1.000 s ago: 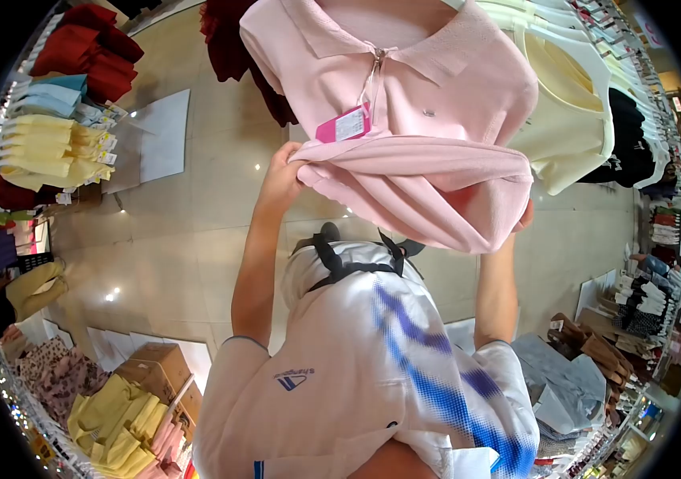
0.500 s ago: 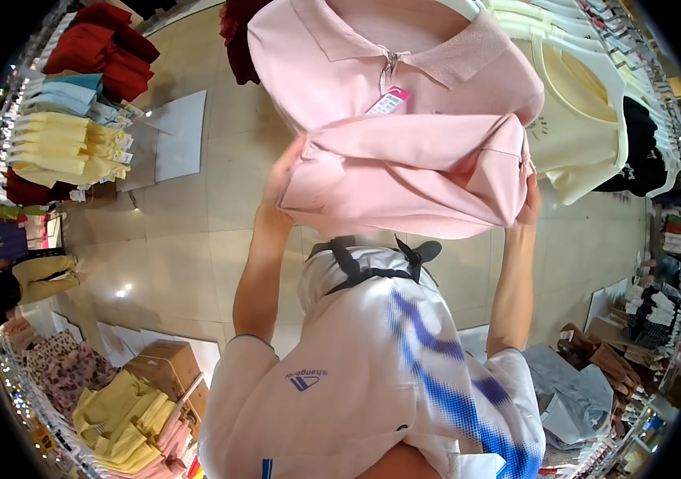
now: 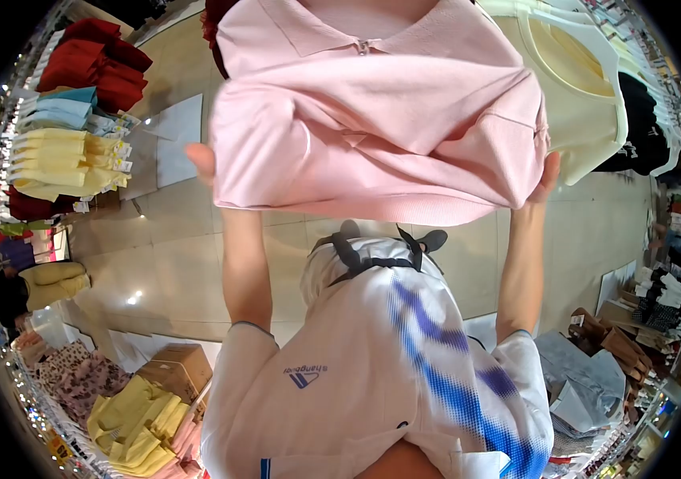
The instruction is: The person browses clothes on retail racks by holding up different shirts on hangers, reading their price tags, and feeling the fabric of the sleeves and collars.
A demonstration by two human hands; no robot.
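Observation:
A pink collared polo shirt (image 3: 380, 104) with a short zip at the neck fills the upper middle of the head view. Its lower part is lifted and bunched toward me, with the ribbed hem hanging at the front. My left hand (image 3: 202, 164) supports the shirt from behind its left edge; only the thumb shows, sticking out past the fabric. At the opposite edge, my right hand (image 3: 548, 177) holds the shirt, its thumb side visible and its other fingers hidden by the cloth. A cream top (image 3: 572, 104) on a white hanger hangs just right of the shirt.
Racks on the left carry red garments (image 3: 101, 64) and yellow garments (image 3: 65, 152). Black garments (image 3: 635, 128) hang at the right. Lower left are folded yellow clothes (image 3: 133, 423) and a cardboard box (image 3: 177, 369); grey clothes (image 3: 580, 383) lie lower right. Tiled floor (image 3: 165, 263) lies below.
Both hands have moved apart, the left one farther outward, spreading the lifted part of the pink shirt wider and higher. The price tag near the zip is now covered.

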